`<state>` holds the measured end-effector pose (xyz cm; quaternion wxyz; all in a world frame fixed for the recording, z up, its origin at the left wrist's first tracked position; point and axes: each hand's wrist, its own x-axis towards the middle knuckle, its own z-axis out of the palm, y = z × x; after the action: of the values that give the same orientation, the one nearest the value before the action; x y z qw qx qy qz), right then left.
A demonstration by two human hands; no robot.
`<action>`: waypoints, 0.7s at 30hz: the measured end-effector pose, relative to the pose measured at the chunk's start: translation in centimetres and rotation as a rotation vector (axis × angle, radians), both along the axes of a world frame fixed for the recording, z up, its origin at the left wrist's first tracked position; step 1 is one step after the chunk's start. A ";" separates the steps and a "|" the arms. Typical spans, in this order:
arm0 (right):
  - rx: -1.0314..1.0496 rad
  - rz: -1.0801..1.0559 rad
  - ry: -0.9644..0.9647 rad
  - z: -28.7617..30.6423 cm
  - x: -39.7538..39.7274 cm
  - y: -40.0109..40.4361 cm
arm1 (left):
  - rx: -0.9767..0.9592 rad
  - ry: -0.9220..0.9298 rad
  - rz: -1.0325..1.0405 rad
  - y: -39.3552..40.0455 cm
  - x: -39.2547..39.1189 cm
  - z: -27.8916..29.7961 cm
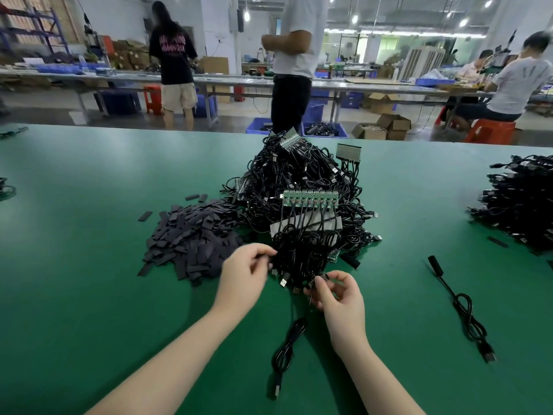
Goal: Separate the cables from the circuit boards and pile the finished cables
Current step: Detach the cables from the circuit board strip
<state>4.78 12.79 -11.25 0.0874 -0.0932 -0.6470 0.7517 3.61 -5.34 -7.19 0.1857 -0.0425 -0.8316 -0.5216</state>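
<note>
Pinching a small circuit board piece [321,278] in our right hand [338,298], we see its cable [287,351] trailing toward us while our left hand [245,277] pinches the tangled bundle [302,253] just beyond.

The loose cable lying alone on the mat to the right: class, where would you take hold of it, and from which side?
Probably grip the loose cable at its coiled middle, from above: it lies flat on the green mat with nothing touching it, and the bunched loops give most to pinch.
</note>
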 end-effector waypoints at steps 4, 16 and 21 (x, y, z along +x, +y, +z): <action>-0.076 0.015 0.012 0.1 0.1 0.3 | 0.241 -0.137 -0.187 4.1 1.0 -0.9; -0.026 0.090 0.044 0.0 0.6 0.5 | 0.489 -0.362 -0.260 5.8 1.2 -1.7; 0.019 0.153 0.059 0.0 1.1 0.2 | 0.515 -0.409 -0.211 5.6 1.0 -1.6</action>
<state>5.88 12.98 -11.29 0.0499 -0.0204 -0.6563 0.7526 4.59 0.25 -8.81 -0.0351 0.0252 -0.6838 -0.7284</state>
